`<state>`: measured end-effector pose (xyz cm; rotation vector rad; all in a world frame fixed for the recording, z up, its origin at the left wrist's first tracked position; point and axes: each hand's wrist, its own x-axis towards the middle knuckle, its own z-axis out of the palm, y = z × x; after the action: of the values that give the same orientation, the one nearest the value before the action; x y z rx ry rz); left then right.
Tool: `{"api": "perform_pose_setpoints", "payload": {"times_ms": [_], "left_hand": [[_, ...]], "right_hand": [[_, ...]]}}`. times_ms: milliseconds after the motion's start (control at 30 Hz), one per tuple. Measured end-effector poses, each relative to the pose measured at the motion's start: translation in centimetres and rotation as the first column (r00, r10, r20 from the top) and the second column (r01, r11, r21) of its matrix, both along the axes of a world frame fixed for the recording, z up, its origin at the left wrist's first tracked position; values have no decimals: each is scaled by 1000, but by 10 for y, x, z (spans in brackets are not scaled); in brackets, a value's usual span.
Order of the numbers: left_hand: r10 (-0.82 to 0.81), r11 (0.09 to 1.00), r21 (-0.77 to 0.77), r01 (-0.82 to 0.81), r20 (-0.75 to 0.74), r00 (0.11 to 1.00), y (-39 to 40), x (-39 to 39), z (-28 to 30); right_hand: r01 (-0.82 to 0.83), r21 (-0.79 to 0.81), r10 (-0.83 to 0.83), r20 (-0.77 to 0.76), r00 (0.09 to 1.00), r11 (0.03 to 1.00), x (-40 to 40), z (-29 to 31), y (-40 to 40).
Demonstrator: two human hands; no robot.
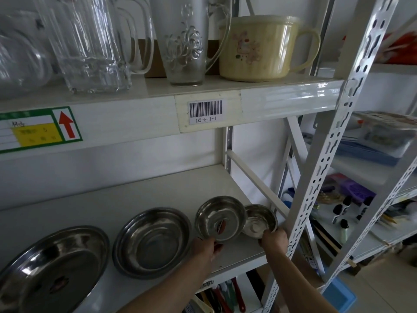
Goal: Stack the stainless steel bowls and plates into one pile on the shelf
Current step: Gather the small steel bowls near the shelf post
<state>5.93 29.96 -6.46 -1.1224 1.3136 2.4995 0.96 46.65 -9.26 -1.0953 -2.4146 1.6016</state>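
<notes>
Several stainless steel dishes stand in a row on the white shelf [158, 190]. A large plate [54, 265] is at the far left, and a deep plate [152, 241] sits beside it. To the right, a medium bowl [220, 216] is tilted up off the shelf, with my left hand [205, 247] gripping its near rim. The smallest bowl [259, 220] is tilted too, its left edge tucked behind the medium bowl. My right hand [274, 241] grips the small bowl's near rim.
The slotted white upright [316, 177] and a diagonal brace [257, 179] stand just right of the small bowl. Glass jugs [90, 44] and a cream plastic pot [261, 48] fill the shelf above. A neighbouring rack on the right holds bottles and boxes.
</notes>
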Motion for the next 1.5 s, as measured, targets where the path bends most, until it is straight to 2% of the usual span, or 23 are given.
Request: {"api": "perform_pose_setpoints", "payload": {"times_ms": [333,667,833,1500], "left_hand": [[10,1000,-16,-10,-2,1000,-3,-7,-12],[89,986,-141,-88,2,996,-6,-5,-25],[123,981,-155,-117,25,992,-6,-3,-22],[100,976,-201,-90,41,994,-9,11,-19]], "right_hand": [[7,9,-7,3,1000,1000,-3,-4,3],[13,10,-13,11,1000,1000,-1,-6,6],[12,10,-12,-5,1000,1000,0,-3,6],[56,-53,-57,-24,998,997,9,8,1]]}}
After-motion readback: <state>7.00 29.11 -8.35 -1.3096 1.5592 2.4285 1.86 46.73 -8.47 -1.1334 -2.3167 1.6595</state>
